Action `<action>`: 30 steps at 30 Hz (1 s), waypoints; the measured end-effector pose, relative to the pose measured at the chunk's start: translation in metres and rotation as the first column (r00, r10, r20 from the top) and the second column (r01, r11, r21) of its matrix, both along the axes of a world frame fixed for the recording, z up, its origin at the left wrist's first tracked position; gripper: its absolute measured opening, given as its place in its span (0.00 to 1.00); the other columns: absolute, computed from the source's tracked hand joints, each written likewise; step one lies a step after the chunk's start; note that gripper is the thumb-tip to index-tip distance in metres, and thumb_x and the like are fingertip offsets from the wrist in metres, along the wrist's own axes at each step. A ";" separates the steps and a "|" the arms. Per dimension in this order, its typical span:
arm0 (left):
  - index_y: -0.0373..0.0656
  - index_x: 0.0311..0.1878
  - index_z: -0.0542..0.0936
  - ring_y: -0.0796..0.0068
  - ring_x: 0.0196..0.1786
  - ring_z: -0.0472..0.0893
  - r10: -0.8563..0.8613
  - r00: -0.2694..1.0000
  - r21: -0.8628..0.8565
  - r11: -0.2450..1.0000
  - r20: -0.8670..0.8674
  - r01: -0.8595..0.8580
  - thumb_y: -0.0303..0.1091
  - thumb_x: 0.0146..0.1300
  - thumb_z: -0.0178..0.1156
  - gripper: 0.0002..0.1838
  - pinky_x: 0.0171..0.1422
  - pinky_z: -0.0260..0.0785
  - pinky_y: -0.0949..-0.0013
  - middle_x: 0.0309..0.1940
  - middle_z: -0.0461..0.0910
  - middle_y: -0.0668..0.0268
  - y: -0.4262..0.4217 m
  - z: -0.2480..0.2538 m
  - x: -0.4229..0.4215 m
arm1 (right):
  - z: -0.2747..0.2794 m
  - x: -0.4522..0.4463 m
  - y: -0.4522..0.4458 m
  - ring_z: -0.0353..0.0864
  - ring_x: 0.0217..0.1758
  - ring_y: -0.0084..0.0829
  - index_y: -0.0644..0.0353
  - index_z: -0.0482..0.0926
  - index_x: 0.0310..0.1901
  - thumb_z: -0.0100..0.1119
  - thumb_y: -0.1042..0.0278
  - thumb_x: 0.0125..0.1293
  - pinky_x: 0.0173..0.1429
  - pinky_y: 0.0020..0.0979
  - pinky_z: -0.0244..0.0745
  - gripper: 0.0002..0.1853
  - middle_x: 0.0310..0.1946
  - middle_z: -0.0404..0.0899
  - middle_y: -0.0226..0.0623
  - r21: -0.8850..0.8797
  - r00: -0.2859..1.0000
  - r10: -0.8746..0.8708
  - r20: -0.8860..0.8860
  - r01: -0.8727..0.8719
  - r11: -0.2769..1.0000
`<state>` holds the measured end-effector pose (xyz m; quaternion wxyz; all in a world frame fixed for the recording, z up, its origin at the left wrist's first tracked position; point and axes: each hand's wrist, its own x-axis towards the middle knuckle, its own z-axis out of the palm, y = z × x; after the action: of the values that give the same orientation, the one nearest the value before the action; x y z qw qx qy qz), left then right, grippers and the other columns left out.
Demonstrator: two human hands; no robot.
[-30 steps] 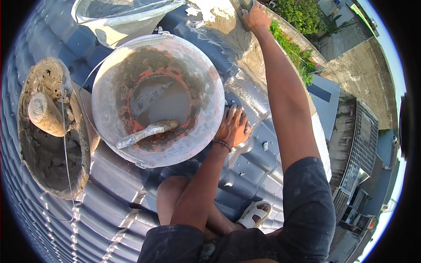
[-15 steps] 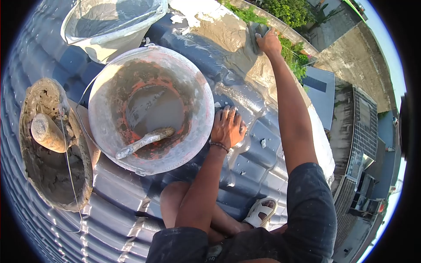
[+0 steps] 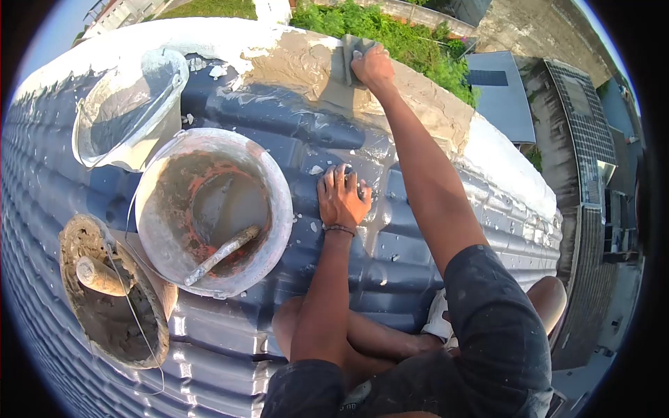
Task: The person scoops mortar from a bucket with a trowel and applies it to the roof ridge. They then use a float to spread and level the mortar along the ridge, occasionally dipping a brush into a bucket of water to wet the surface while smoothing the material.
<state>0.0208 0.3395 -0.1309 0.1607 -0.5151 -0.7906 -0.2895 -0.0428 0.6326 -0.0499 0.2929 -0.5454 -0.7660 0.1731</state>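
Observation:
My right hand (image 3: pixel 374 67) is stretched out to the roof ridge, closed round a flat grey plastering float (image 3: pixel 350 61). The float lies against the wet mortar (image 3: pixel 301 64) along the ridge. My left hand (image 3: pixel 343 200) rests on the dark glossy roof tiles (image 3: pixel 327 261), fingers apart, holding nothing. Left of it stands a white-rimmed bucket (image 3: pixel 157 202) with grey slurry in the bottom. A brush (image 3: pixel 221 256) leans inside that bucket, its bristles toward the slurry.
A second whitish bucket (image 3: pixel 129 115) stands behind, near the ridge. At the left, a mortar-caked container (image 3: pixel 160 334) holds thick mortar and a rounded, mortar-covered handle (image 3: pixel 102 276). Mortar crumbs lie on the tiles. Beyond the white ridge (image 3: pixel 512 167), the roof drops toward greenery and lower buildings.
My view has turned, showing more of the ridge and the far left. My right hand still holds the float on the mortar. My left hand stays on the tiles.

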 end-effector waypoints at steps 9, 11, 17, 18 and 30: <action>0.44 0.40 0.85 0.56 0.61 0.75 -0.001 1.000 -0.019 1.000 -0.001 0.001 0.37 0.57 0.64 0.10 0.66 0.69 0.50 0.54 0.79 0.63 0.002 -0.001 0.002 | -0.003 0.021 -0.017 0.80 0.58 0.55 0.66 0.64 0.62 0.58 0.53 0.68 0.58 0.48 0.79 0.30 0.58 0.71 0.57 0.081 0.980 0.093 0.177 -0.109 0.991; 0.44 0.40 0.85 0.56 0.61 0.76 0.011 1.000 -0.022 1.000 -0.021 -0.011 0.37 0.57 0.64 0.11 0.66 0.69 0.50 0.54 0.79 0.64 0.002 -0.001 0.002 | -0.020 0.101 0.001 0.79 0.58 0.53 0.64 0.66 0.61 0.62 0.51 0.67 0.56 0.48 0.80 0.30 0.56 0.71 0.53 -0.001 0.981 -0.075 0.179 0.076 0.997; 0.44 0.41 0.85 0.57 0.62 0.75 0.021 0.999 -0.026 0.999 -0.030 -0.021 0.37 0.57 0.64 0.11 0.67 0.68 0.51 0.54 0.79 0.64 0.001 0.000 0.004 | -0.071 0.281 0.060 0.82 0.56 0.54 0.68 0.69 0.58 0.63 0.49 0.64 0.58 0.48 0.78 0.32 0.53 0.77 0.58 0.030 0.876 -0.336 0.347 0.348 0.937; 0.44 0.41 0.85 0.57 0.62 0.75 0.021 0.999 -0.018 1.000 -0.028 -0.021 0.36 0.57 0.64 0.11 0.67 0.68 0.51 0.54 0.79 0.64 0.001 0.000 0.003 | -0.076 0.294 0.072 0.82 0.56 0.55 0.68 0.70 0.57 0.62 0.49 0.65 0.58 0.48 0.78 0.31 0.53 0.78 0.59 -0.027 0.893 -0.370 0.254 0.389 0.921; 0.45 0.44 0.86 0.56 0.61 0.76 0.019 0.997 -0.072 0.997 -0.076 -0.024 0.37 0.58 0.64 0.13 0.68 0.68 0.51 0.55 0.79 0.63 0.001 0.000 0.005 | 0.028 0.013 -0.028 0.81 0.59 0.56 0.71 0.72 0.57 0.58 0.50 0.67 0.64 0.46 0.76 0.29 0.54 0.79 0.62 -0.186 0.980 0.155 -0.128 -0.177 0.966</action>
<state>0.0259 0.3404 -0.1306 0.1746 -0.5227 -0.7994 -0.2393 -0.0300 0.6050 -0.0217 0.2649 -0.4947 -0.7706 0.3022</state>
